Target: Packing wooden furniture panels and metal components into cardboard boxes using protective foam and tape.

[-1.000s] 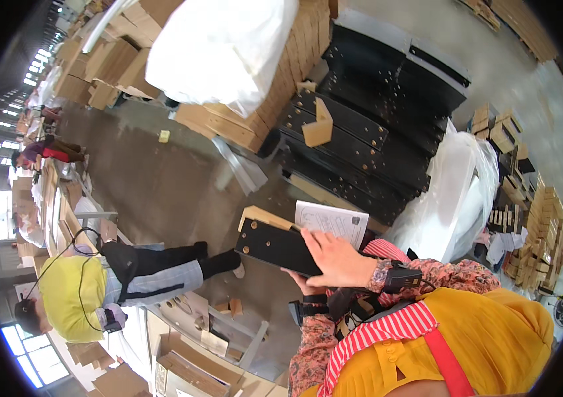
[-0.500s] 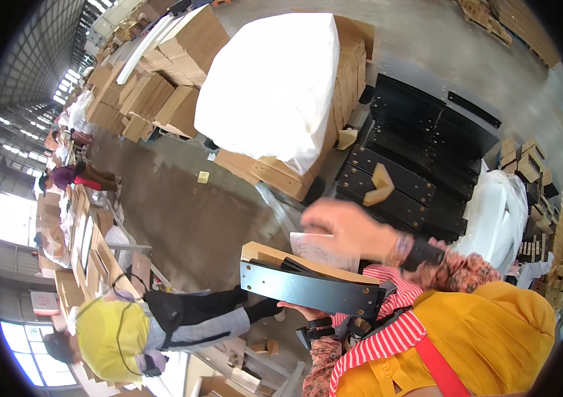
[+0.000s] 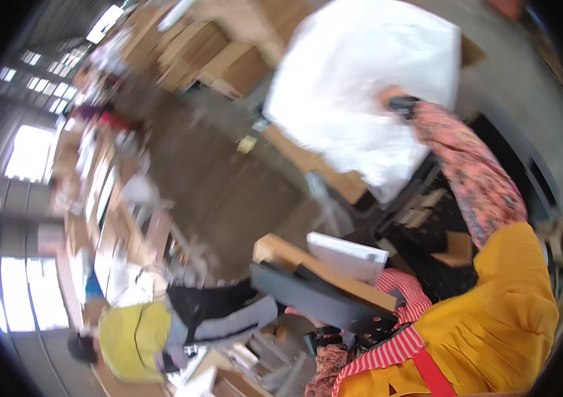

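My left hand is closed under the lower side of a stack of dark flat panels, supporting it against my body. Along the stack lies a tan cardboard piece, and a white printed sheet or booklet sticks up beside it. My right arm is stretched far out, and my right hand is at a big white plastic cover draped over a load of cartons. Motion blur smears the right fingers, so whether they grip the plastic is unclear.
Under my right arm are black panels with a cardboard piece on them. Brown cartons are piled beyond the walkway. At the left a person in a yellow top stands by a cluttered workbench.
My right hand has moved from above the panel stack out to the white plastic cover. The view has shifted and blurred. My left hand still holds the stack.
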Tool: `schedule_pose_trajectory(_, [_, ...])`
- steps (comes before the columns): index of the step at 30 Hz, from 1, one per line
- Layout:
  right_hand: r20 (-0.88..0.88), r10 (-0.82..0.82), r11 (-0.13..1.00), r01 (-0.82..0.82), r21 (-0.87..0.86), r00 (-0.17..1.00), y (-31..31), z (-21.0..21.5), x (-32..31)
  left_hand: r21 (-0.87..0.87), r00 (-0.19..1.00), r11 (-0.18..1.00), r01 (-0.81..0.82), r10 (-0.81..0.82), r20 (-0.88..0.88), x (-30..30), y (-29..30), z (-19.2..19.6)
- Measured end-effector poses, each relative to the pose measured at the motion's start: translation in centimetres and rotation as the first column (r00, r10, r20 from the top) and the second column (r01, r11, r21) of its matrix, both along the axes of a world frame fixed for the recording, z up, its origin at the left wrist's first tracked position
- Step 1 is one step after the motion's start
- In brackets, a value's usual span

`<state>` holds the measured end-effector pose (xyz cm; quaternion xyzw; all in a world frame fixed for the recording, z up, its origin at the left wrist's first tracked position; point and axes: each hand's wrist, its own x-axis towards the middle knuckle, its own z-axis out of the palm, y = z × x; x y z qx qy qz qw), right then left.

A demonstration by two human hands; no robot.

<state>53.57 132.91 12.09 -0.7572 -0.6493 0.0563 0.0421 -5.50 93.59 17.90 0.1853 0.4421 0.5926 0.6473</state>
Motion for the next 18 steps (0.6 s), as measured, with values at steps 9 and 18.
schedule_pose_trajectory(9, [-0.215,-0.009,0.999,0.018,0.038,0.977,-14.1,5.1,13.8,0.003,0.74,0.986,0.168,-0.128,0.66,0.4,-0.5,-4.0])
schedule_pose_trajectory(18, [-0.243,-0.085,0.996,0.086,-0.006,0.966,-18.1,7.1,10.0,-0.06,0.782,0.968,0.243,-0.159,0.602,-6.0,15.1,-0.6])
